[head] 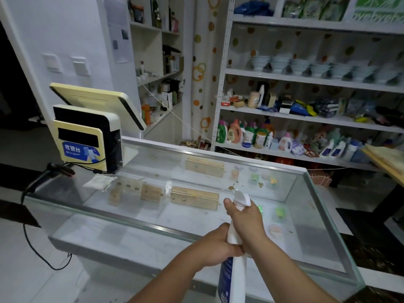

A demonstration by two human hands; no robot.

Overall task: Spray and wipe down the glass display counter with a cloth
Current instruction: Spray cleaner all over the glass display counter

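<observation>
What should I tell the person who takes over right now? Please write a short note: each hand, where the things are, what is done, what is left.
Right hand: grips the nozzle head of the spray bottle, which points at the glass.
Left hand: holds the bottle's neck just below.
Cloth: lies at the far left of the glass counter, beside the cash register; no hand touches it.
Done: the bottle is picked up and aimed; I see no wet spray on the glass.
Left: spray the top, where brown specks show, then wipe it with the cloth.
</observation>
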